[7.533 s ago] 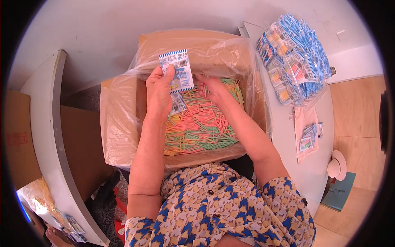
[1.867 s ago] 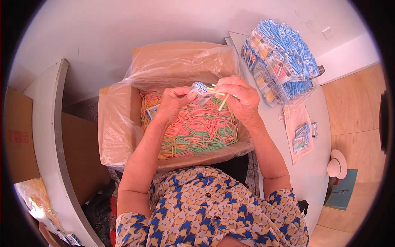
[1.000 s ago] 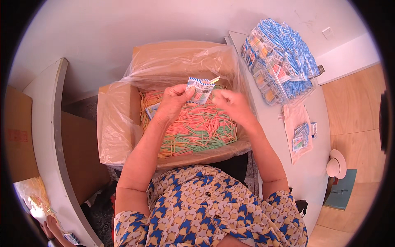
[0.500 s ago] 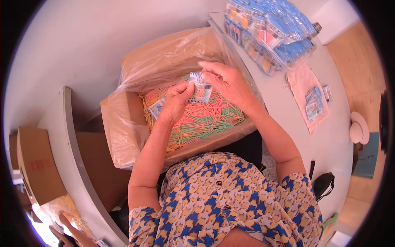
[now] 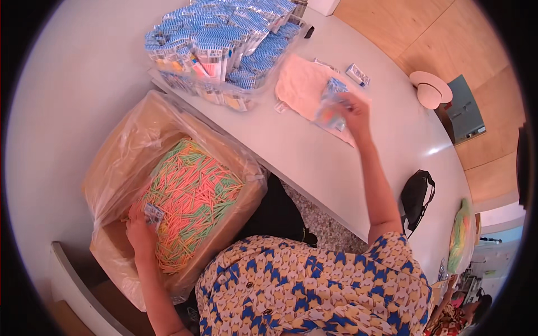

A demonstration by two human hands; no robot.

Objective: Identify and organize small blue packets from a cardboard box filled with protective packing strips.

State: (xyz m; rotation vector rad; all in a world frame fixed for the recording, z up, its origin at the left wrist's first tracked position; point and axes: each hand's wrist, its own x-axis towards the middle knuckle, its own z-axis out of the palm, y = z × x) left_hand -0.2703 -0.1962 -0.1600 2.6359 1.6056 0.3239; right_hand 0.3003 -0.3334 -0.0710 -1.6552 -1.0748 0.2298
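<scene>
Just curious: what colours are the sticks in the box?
Pink, orange and green sticks, seen in the head view.

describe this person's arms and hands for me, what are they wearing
Both arms are bare from the short sleeves down. The left hand and right hand wear no gloves, and no rings or watch show. The shirt is cream with a blue and yellow houndstooth-like print.

**Pastels in the box, blue on the table**

The sticks (image 5: 190, 196) are pink, orange and green in a brown carton (image 5: 112, 263) (lined with clear plastic). The packets (image 5: 218, 45) are blue and white. The table (image 5: 314, 157) is pale grey. The shirt (image 5: 314, 291) carries a blue-and-cream houndstooth-like pattern.
</scene>
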